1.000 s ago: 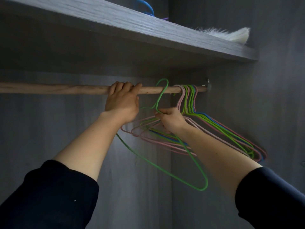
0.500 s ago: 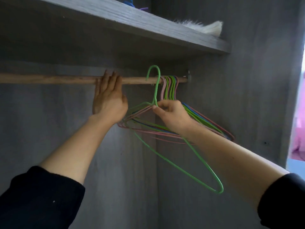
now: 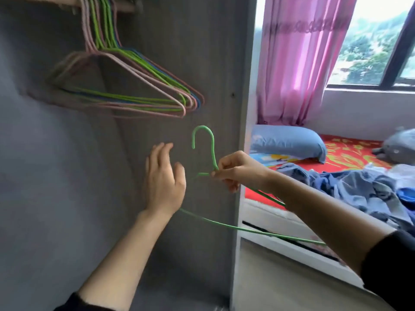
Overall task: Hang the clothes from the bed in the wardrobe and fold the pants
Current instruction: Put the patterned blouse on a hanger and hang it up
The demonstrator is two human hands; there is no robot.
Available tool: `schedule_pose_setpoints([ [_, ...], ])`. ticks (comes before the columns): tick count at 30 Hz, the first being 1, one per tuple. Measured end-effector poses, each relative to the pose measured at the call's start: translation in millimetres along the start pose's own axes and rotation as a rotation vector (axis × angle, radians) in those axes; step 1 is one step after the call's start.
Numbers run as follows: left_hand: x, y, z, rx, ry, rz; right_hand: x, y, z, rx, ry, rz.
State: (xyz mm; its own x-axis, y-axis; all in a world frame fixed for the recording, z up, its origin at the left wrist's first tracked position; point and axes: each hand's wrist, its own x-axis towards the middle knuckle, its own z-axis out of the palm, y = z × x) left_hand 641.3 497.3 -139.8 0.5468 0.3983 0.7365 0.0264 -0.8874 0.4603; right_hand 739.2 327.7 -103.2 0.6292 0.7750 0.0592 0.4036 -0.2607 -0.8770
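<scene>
grey wardrobe wall (image 3: 56,176) — pink curtain (image 3: 298,63) | window (image 3: 370,41) (daylight) — pillow (image 3: 285,140)

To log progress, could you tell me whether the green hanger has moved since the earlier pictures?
Yes. The green hanger has come off the rod, now held below it in the right hand.

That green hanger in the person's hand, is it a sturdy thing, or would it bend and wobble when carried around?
The green hanger is thin coated wire, so it probably flexes somewhat. The right hand holds it by a pinch at the neck alone, which suggests it is light. Its long lower bar pokes out past the arm, so it may well swing or snag.
</scene>
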Motion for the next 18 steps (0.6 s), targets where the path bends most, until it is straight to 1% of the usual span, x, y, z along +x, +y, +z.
schedule_pose_setpoints([
  [3,-43,37,50,-0.072,-0.102,0.007,-48,49,-34,-0.026,-0.034,0.133],
  [5,-68,66,85,-0.113,-0.206,-0.003,-82,82,-60,-0.048,-0.062,0.218],
  [7,-89,97,124,-0.14,-0.307,-0.002,-119,116,-88,-0.079,-0.048,0.295],
  [13,-148,220,245,-0.102,-0.618,0.002,-236,205,-185,-0.114,0.108,0.466],
  [18,-192,335,328,-0.159,-0.832,-0.01,-326,269,-264,-0.16,0.312,0.566],
])
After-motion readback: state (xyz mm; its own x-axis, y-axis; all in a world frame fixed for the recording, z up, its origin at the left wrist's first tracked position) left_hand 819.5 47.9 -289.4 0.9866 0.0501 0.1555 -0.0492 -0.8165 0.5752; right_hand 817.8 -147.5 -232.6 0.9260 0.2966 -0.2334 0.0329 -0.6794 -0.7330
